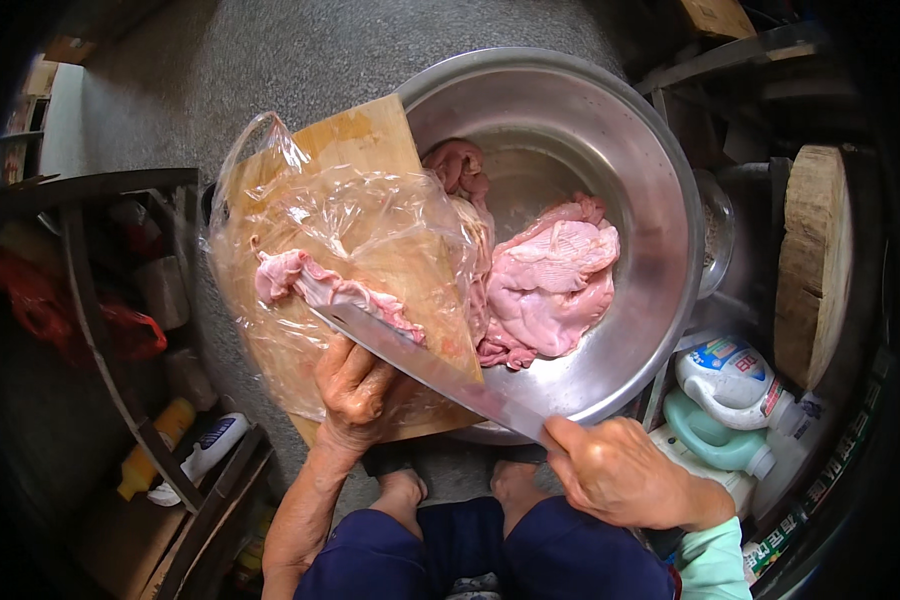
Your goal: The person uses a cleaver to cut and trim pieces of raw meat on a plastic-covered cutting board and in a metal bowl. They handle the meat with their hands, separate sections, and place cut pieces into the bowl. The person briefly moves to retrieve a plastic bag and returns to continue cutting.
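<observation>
My right hand (620,470) grips the handle of a large cleaver (430,370), its long blade angled across the plastic-covered wooden board (355,125). A strip of pale pink meat (295,270) lies on the clear plastic bag (340,210), just beyond the blade. My left hand (355,390) has curled fingers against the strip's near side, their tips hidden behind the blade. The board overlaps a wide steel basin (630,150), which holds a large pink piece of meat (550,280) and darker folded pieces (455,165).
Dark racks with a red bag (40,300) and bottles (200,455) stand at left. At right are plastic jugs (715,430), a wooden block (810,270) and a dark frame (730,60). My bare legs and feet (515,480) are below the basin on grey floor (230,60).
</observation>
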### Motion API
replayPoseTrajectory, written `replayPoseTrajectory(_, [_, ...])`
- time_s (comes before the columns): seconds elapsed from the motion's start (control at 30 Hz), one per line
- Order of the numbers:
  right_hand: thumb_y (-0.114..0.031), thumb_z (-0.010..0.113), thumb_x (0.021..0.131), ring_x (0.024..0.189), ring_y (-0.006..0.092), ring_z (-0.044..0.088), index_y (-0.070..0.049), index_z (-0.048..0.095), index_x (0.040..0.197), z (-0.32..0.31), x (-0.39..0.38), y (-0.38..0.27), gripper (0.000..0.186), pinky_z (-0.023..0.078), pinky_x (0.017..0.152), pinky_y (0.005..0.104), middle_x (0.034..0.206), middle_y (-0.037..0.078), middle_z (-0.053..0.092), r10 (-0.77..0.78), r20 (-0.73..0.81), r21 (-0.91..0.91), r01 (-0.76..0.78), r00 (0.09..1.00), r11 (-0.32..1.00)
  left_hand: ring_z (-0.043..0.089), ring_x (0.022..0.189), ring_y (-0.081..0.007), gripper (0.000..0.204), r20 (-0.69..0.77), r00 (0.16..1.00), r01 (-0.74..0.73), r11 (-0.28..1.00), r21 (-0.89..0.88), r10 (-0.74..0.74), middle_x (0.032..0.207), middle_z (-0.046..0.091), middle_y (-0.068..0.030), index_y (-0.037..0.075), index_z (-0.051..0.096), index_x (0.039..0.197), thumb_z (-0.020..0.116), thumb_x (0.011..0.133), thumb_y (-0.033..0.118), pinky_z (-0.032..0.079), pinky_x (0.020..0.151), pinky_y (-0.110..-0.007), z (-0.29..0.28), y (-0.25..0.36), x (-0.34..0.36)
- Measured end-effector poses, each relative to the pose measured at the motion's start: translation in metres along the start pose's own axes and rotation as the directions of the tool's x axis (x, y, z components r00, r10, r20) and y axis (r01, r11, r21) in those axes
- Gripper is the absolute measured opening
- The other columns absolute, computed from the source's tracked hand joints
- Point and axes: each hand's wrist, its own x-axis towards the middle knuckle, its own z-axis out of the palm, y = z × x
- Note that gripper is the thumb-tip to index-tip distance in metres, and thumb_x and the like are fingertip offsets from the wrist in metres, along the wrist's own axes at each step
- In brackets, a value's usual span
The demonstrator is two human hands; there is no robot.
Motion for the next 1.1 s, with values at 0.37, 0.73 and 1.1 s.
replayPoseTrajectory(0.37, [-0.011, 0.062, 0.089, 0.059, 0.0442, 0.062, 0.002, 0.048, 0.097, 0.002, -0.023, -0.007, 0.021, 0.048, 0.053, 0.0541, 0.061, 0.02, 0.059, 0.103, 0.005, -0.046, -0.103, 0.995, 0.994, 0.065, 0.084, -0.0336, 0.037, 0.001, 0.999, 0.054, 0.998, -0.011, -0.054, 0.091, 0.067, -0.0134, -0.002, 0.073, 0.088, 0.08, 0.053, 0.007, 0.053, 0.073, -0.042, 0.0, 0.002, -0.002])
replayPoseTrajectory(0.73, [-0.011, 0.061, 0.088, 0.058, 0.0431, 0.062, 0.003, 0.048, 0.093, 0.007, -0.024, -0.012, 0.019, 0.049, 0.052, 0.0526, 0.06, 0.02, 0.059, 0.14, -0.029, -0.104, -0.142, 0.99, 0.984, 0.065, 0.085, -0.0349, 0.034, -0.043, 0.994, 0.095, 0.994, -0.056, -0.097, 0.093, 0.068, -0.0131, 0.0, 0.074, 0.093, 0.079, 0.06, 0.005, 0.052, 0.072, -0.042, 0.009, 0.002, -0.011])
replayPoseTrajectory(1.1, [-0.015, 0.058, 0.091, 0.066, 0.0486, 0.06, 0.003, 0.049, 0.092, 0.02, 0.001, -0.008, 0.02, 0.047, 0.06, 0.0554, 0.064, 0.025, 0.058, 0.032, -0.062, 0.046, -0.029, 0.998, 0.999, 0.065, 0.088, -0.0308, 0.029, -0.057, 0.926, 0.359, 0.919, -0.163, -0.373, 0.097, 0.066, -0.0135, -0.001, 0.072, 0.094, 0.071, 0.066, -0.006, 0.053, 0.077, -0.037, -0.019, 0.02, -0.014])
